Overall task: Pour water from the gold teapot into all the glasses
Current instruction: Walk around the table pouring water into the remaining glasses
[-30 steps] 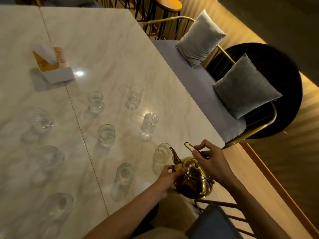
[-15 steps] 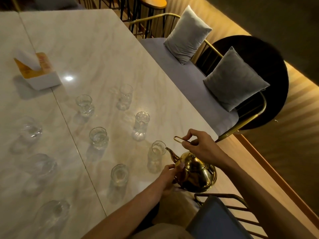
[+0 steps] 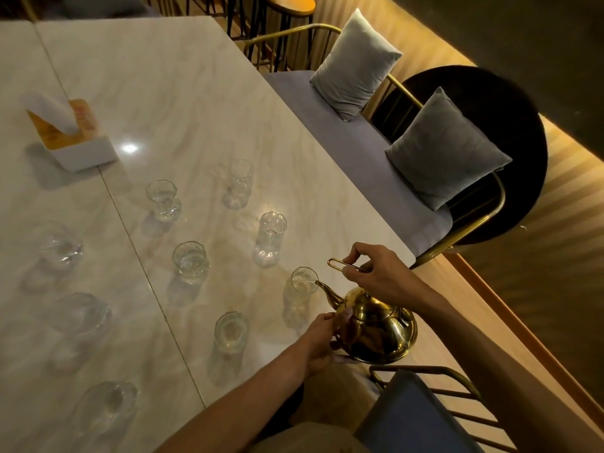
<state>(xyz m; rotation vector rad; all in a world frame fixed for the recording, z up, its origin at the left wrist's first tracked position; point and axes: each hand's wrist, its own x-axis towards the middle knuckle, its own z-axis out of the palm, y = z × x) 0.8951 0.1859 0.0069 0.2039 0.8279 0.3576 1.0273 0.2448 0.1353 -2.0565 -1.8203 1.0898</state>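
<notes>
1. biggest thing is the pale marble-look table top (image 3: 183,103), two slabs with a seam running down it. next to it sits a grey padded bench with a gold metal frame (image 3: 330,125), carrying two grey square cushions (image 3: 356,63).
2. what just changed: a second ago the shiny gold round-bellied teapot (image 3: 379,331) hung lower by the table's near corner, with its spout short of any rim. now it's come up and forward, so the spout tip sits right over the rim of the nearest tall clear glass (image 3: 302,289). a thin bit of water seems to be at the lip, though it's hard to be sure in this light. my read is the pour into this glass is only just starting.
3. right hand (image 3: 379,276) is closed on the teapot's thin gold wire handle (image 3: 340,265), pinching it from above. left hand (image 3: 322,338) is pressed against the pot's belly under the spout, fingers curled on it, steadying the tilt.
4. the other clear glasses (image 3: 191,261) are spread in loose rows across both slabs. a few look to have some water in them, and the blurry left-hand ones i can't call, so probably plenty still to fill.
5. writing: the white tissue box with an orange top (image 3: 70,138) at far left has reddish print on it, too smeared to read. no brand visible on the pot.
</notes>
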